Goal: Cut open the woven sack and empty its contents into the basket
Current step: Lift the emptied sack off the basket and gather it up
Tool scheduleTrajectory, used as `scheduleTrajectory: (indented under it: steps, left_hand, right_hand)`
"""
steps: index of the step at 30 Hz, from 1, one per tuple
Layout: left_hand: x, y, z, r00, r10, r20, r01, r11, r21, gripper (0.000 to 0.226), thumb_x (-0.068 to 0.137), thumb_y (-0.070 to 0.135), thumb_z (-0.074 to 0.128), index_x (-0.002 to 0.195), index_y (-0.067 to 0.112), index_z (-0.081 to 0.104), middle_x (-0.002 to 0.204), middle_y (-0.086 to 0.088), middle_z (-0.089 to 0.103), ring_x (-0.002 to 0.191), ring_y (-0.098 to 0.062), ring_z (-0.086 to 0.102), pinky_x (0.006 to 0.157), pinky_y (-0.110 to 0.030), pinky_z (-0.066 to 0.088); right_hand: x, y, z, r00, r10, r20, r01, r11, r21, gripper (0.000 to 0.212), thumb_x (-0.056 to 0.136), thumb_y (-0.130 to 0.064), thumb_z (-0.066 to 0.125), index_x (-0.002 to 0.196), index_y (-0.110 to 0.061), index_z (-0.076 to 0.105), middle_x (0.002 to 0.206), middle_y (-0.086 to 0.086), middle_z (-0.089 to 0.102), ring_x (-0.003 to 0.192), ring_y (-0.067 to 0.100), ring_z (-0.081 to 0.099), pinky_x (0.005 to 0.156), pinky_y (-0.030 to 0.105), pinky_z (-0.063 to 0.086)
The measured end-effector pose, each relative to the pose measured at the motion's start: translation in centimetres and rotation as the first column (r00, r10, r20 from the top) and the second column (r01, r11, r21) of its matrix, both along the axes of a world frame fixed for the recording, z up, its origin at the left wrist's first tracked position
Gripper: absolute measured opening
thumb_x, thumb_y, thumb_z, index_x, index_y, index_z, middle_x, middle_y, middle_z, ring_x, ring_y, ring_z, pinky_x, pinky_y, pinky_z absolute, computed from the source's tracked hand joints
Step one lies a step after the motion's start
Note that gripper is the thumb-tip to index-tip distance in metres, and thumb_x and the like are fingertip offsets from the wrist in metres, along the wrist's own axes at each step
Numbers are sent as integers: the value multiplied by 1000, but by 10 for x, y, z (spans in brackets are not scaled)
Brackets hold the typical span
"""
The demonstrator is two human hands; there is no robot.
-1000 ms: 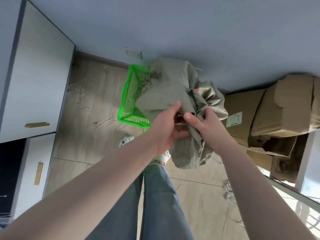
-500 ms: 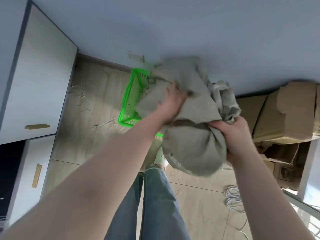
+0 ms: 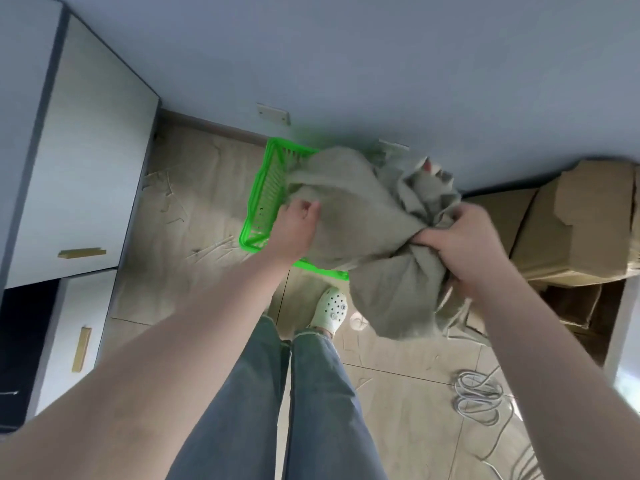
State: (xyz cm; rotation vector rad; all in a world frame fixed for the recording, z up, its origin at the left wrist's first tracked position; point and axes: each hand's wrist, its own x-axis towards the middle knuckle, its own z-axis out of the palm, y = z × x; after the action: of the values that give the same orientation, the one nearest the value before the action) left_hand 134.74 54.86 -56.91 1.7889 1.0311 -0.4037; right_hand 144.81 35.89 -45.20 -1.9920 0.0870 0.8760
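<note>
A crumpled grey-green woven sack (image 3: 360,223) hangs over a bright green plastic basket (image 3: 266,192) that stands on the floor by the wall. My left hand (image 3: 296,225) grips the sack's left side, above the basket's near corner. My right hand (image 3: 460,240) is closed on a bunched fold at the sack's right side, and loose cloth droops below it. The sack covers most of the basket, so what lies inside is hidden. A small red spot shows in the folds at the sack's top right.
White cabinets with gold handles (image 3: 81,252) line the left. Cardboard boxes (image 3: 581,220) are stacked at the right. A coiled white cable (image 3: 479,398) lies on the tiled floor. My legs and a white clog (image 3: 330,310) are below the sack. Straw bits litter the floor.
My hands have spread apart: the left has slid to the sack's left edge, the right has shifted right and lower with its bunch. The sack has stretched out wider over the basket.
</note>
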Motion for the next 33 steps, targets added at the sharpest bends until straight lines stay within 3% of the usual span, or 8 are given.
scheduleTrajectory:
  steps: [3,6,10,18,22,27,31,33]
  left_hand:
    - [-19,-14,1,944,316,-92,-328,880,-345,74,90,49,56,150,27,19,148,-6,38,128,-28,48,104,-45,42]
    - [-14,-23,18,855,499,-139,-451,586,-673,79,87,36,67,150,29,19,133,2,52,99,-22,63,67,-35,59]
    - [0,-25,29,829,517,214,-355,782,-513,34,78,-2,69,110,3,64,110,-23,67,96,-29,65,94,-48,52]
    - [2,-38,41,870,279,406,-150,935,-322,7,79,15,59,80,11,64,71,-12,60,71,-13,50,67,-32,40]
    - [5,-13,20,945,299,133,-272,944,-186,37,96,29,53,124,5,55,121,-16,60,114,-29,56,102,-40,42]
    - [70,45,35,723,442,531,-582,803,124,61,95,45,42,150,20,27,158,-14,17,145,-22,18,112,-37,18]
    - [61,-16,0,904,-415,-104,400,906,-141,47,102,34,35,145,15,36,156,-10,27,144,-30,25,115,-53,19]
    - [48,-35,-11,914,-404,-48,400,914,-70,43,101,33,38,143,22,40,159,-6,21,147,-25,15,112,-63,12]
  right_hand:
    - [6,-2,18,997,-43,65,24,961,276,35,62,-10,84,95,-14,76,96,1,78,91,19,74,68,28,59]
    - [-15,-1,12,995,-77,-56,86,981,175,32,68,4,80,97,-9,73,99,9,77,90,24,74,71,33,59]
    - [-8,-13,30,969,-244,-36,242,915,322,27,68,2,77,93,-10,76,94,7,78,84,23,75,65,28,59]
    - [-13,-9,12,929,-370,-22,370,922,110,35,66,-2,83,97,-12,73,91,3,78,87,21,74,76,40,61]
    - [-5,-18,23,962,-268,44,259,954,152,32,69,2,80,96,-12,73,94,3,77,90,21,74,73,34,59]
    - [-19,-34,30,998,-55,33,41,941,335,38,65,-10,83,102,-15,74,104,7,76,98,24,72,74,32,59]
    - [-26,-30,-5,991,-136,15,135,987,86,34,68,1,79,99,-10,72,100,11,75,96,31,71,81,47,59]
    - [-20,-26,-13,993,-118,7,118,993,11,33,69,3,78,100,-9,72,98,9,76,96,31,71,80,45,60]
